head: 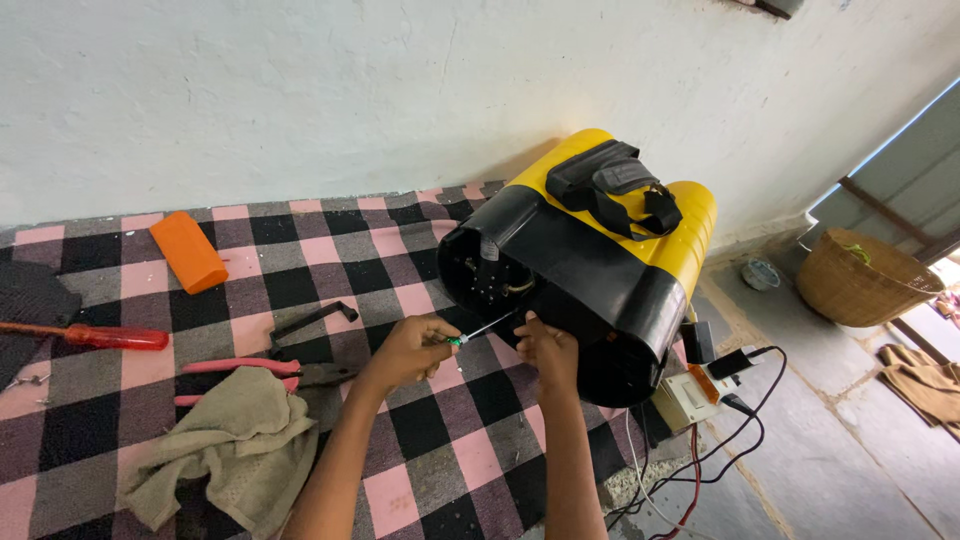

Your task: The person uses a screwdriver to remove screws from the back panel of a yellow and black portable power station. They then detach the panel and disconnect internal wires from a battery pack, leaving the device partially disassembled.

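Lying on its side on a pink, black and grey checked blanket (330, 250), a yellow plastic tank with a black base housing (590, 270) shows its open underside, with wiring dimly visible within. A person's left hand (415, 345) is closed around a slim green-handled screwdriver (480, 330), whose shaft points up into the black housing's opening, while the right hand (545, 345) presses against the housing's lower edge; whether its fingers clasp anything cannot be told. By the look of it, a fastener inside the base is being worked, and the next move would call for holding the tip square on that fastener while the tank is kept from rolling. Pink-handled pliers (250, 372), a crumpled beige cloth (225, 450), a red-handled screwdriver (95, 336) and an orange block (188, 251) lie left of the hands
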